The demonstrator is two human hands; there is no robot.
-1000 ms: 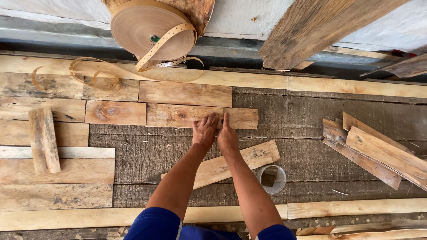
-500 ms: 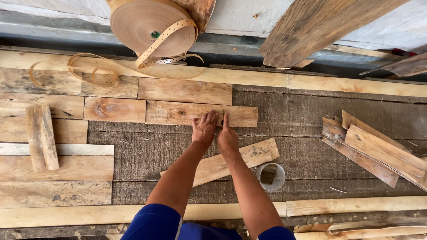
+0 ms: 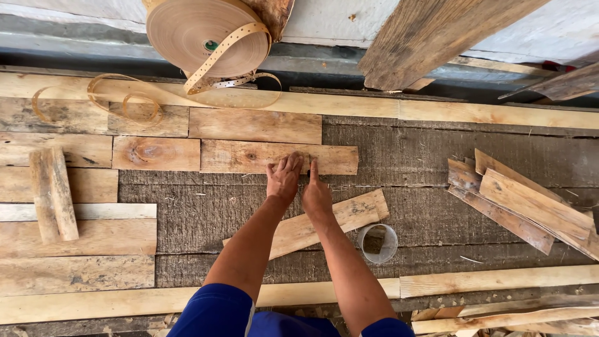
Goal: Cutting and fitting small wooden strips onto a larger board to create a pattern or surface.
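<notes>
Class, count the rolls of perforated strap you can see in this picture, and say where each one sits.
1: a large roll of tan perforated strap leans at the top, beyond the plank under both hands; its loose end curls left across the boards.

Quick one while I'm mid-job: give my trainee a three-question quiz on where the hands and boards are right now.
1. True or false: both hands rest on the same short plank.
2. Which lies nearest the right hand?
A. the strapping roll
B. the small round container
C. the stack of planks at the right
3. Fill in: the loose slanted plank passes under the person's ____.

Key:
1. True: the left hand and the right hand both touch its near edge.
2. B
3. forearms
</notes>
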